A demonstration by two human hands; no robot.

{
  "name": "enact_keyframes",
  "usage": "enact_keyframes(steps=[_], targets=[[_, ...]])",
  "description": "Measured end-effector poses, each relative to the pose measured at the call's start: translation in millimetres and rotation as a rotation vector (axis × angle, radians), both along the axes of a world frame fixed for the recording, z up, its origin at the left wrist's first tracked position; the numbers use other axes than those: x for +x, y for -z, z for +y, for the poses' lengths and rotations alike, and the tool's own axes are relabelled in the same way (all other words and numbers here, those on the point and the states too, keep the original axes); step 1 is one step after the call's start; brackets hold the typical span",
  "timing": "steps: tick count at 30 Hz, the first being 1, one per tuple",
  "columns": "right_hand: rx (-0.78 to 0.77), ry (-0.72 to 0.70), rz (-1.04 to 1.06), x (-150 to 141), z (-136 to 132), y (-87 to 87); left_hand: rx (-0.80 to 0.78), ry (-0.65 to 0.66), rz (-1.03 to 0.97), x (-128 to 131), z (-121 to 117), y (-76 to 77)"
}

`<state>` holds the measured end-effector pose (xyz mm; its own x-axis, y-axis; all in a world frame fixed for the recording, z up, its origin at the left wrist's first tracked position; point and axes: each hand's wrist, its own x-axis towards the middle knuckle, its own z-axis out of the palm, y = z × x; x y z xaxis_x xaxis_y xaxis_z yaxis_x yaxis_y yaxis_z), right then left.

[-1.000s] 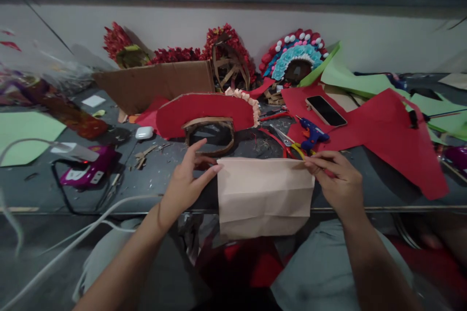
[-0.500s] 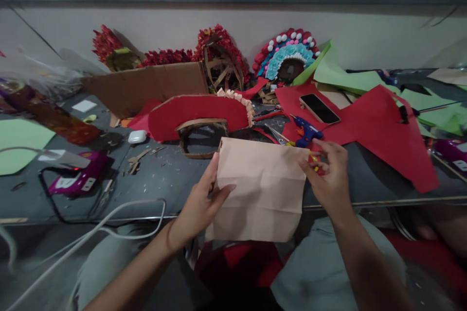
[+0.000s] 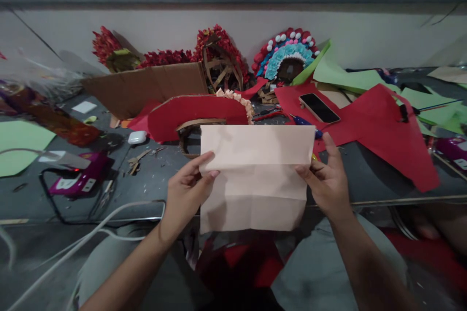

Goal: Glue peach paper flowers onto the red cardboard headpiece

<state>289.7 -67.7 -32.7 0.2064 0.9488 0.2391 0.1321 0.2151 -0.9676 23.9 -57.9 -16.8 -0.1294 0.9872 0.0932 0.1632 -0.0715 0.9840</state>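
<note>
Between my two hands a creased, peach-coloured sheet of paper [image 3: 251,180] is held up over the table's front edge. My left hand [image 3: 189,184] pinches its left side between thumb and fingers. At the right side, my right hand [image 3: 326,180] grips the paper with its thumb in front and the index finger raised. Behind the paper's top edge lies a red cardboard headpiece [image 3: 197,109] with peach ruffled trim along its right end. The sheet partly covers a blue glue gun [image 3: 301,120] near my right hand.
A phone [image 3: 320,108] rests on red paper [image 3: 383,131] to the right. An earbud case [image 3: 137,137], purple power strip [image 3: 80,175] and white cable [image 3: 105,218] are on the left. Cardboard [image 3: 149,85], a beaded headdress [image 3: 288,56] and green paper [image 3: 346,75] stand or lie behind.
The paper's top edge has risen and levelled, hiding more of the glue gun and headpiece. My left hand has shifted left and now pinches the left side.
</note>
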Motion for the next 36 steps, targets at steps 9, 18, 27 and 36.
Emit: enact_keyframes(steps=[9,18,27,36], targets=[[0.125,-0.003,-0.463,-0.1,1.3,-5.7,0.245,0.026,0.474,-17.8,7.4,0.2],[0.447,0.041,-0.809,-23.3,-2.6,-6.6,0.661,0.227,1.052,9.1,0.5,5.8],[0.486,-0.082,-0.813,-30.0,-5.8,-11.8,0.817,0.378,0.973,21.7,-4.3,6.1],[0.405,0.184,-0.764,21.4,1.6,-13.9,0.763,0.258,1.012,-11.8,18.3,0.3]])
